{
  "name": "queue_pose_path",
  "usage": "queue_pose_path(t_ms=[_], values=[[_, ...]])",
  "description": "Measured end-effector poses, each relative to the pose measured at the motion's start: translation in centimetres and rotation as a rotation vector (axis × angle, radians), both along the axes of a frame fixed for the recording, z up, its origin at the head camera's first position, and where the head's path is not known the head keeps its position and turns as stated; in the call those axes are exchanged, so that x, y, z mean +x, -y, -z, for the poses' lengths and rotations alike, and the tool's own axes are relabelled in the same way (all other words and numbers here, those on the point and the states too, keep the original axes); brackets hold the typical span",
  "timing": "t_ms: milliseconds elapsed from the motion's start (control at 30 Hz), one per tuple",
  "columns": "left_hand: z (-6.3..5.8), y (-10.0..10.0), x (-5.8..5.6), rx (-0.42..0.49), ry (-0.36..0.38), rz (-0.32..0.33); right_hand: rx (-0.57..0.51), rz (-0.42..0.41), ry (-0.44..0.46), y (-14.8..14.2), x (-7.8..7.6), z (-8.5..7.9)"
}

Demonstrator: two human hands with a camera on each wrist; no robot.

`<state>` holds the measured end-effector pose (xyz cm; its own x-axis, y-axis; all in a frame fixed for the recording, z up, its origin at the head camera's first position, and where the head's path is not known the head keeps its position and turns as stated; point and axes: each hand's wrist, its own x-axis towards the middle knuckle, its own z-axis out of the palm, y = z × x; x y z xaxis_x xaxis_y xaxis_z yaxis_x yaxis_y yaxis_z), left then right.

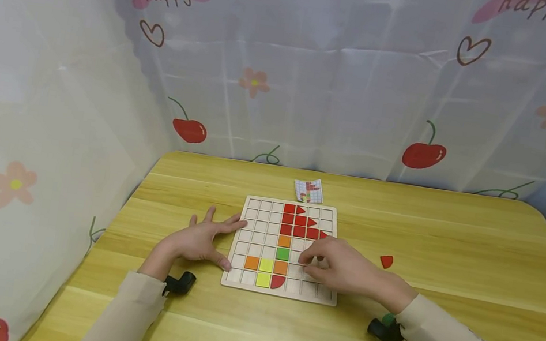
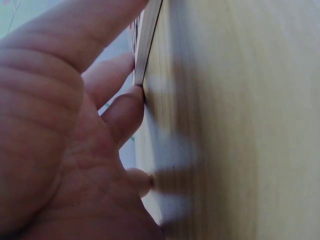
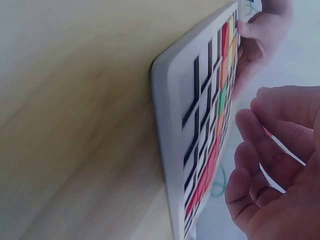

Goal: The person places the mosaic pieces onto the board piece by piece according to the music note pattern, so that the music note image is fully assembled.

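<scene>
In the head view, my left hand (image 1: 199, 240) lies spread at the left side of a wooden grid board (image 1: 243, 288). Thumb and forefinger touch the board's edge, as the left wrist view also shows. My right hand (image 1: 338, 264) hovers over the board's right half with bent fingers, thumb and fingertips close together. A small speck of red shows between the fingers (image 3: 260, 142) in the right wrist view; I cannot tell whether they pinch a tile. Red squares and triangles (image 1: 300, 221), a green square (image 1: 283, 254), orange, yellow and a red quarter-round tile (image 1: 277, 282) sit in the grid.
A red quarter-round tile (image 1: 386, 261) lies on the wooden table (image 1: 452, 236), right of the board. Behind the board is a small pattern card (image 1: 309, 190). A printed curtain (image 1: 312, 118) hangs along the table's back. Dark wrist cameras (image 1: 385, 331) sit under both wrists.
</scene>
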<state>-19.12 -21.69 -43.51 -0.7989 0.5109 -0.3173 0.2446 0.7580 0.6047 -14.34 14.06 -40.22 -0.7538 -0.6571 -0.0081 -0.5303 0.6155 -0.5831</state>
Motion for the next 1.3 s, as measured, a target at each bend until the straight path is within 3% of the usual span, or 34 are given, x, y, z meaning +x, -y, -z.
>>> queue_pose_path(t_ms=[267,533,633,833,1033,1300], values=[[0.1,0.1,0.0,-0.006,-0.013,0.001,0.025,0.106,-0.006,-3.5,0.7,-1.0],[0.0,0.0,0.0,-0.001,-0.007,0.005,0.036,0.133,0.009,-6.6,1.0,-0.5],[0.0,0.0,0.0,-0.002,-0.008,0.002,0.047,0.127,0.022,-7.9,1.1,-0.1],[0.0,0.0,0.0,-0.009,-0.005,-0.009,0.049,0.036,0.005,-10.3,1.3,0.9],[0.1,0.0,0.0,-0.014,-0.001,-0.008,0.041,-0.023,-0.06,-11.4,1.8,1.5],[0.0,-0.1,0.0,-0.021,-0.003,-0.01,0.068,0.013,-0.087,-12.1,2.3,1.7]])
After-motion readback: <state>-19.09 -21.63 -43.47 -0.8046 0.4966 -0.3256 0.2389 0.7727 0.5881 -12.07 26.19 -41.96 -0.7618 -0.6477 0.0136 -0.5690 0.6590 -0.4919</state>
